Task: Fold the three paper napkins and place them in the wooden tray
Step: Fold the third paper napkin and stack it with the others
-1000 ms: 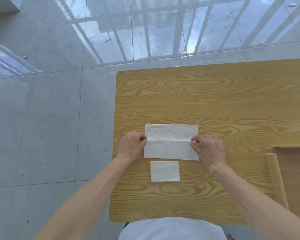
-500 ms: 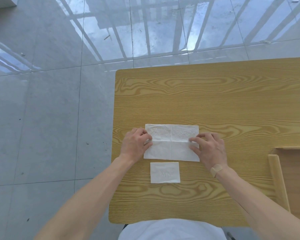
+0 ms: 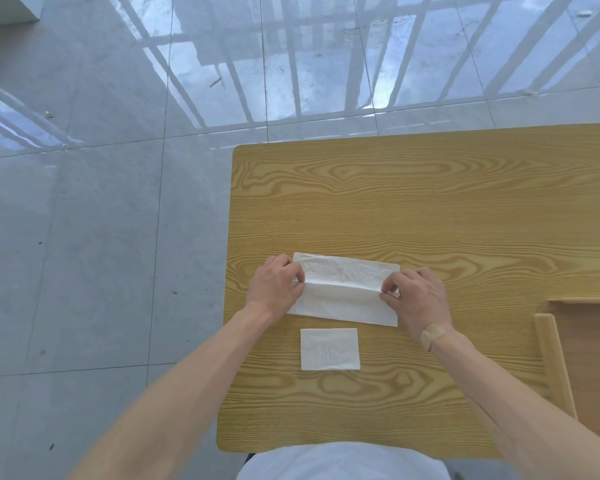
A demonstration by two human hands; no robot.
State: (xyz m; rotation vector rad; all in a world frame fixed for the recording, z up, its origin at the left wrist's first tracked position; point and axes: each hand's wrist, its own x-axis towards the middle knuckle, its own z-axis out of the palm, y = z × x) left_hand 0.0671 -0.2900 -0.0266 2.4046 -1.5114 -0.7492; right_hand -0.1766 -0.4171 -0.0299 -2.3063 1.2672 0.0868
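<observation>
A wide white paper napkin (image 3: 343, 289) lies on the wooden table (image 3: 413, 202) with a crease along its middle. My left hand (image 3: 274, 289) pinches its left end at the crease. My right hand (image 3: 416, 299) pinches its right end, and the far half is lifted slightly off the table. A small folded napkin (image 3: 329, 348) lies flat just in front of it, near me. The wooden tray (image 3: 548, 348) sits at the right edge of the view, only partly visible, and the part I see holds nothing.
The table's left edge runs just beside my left hand, with grey glossy floor tiles (image 3: 101, 237) beyond it. A plaster is on my right wrist (image 3: 433, 334). Bare tabletop stretches behind the napkins.
Both hands closed their fingers on the ends of the wide napkin at the crease, and its far half has begun to lift. The small folded napkin has not moved.
</observation>
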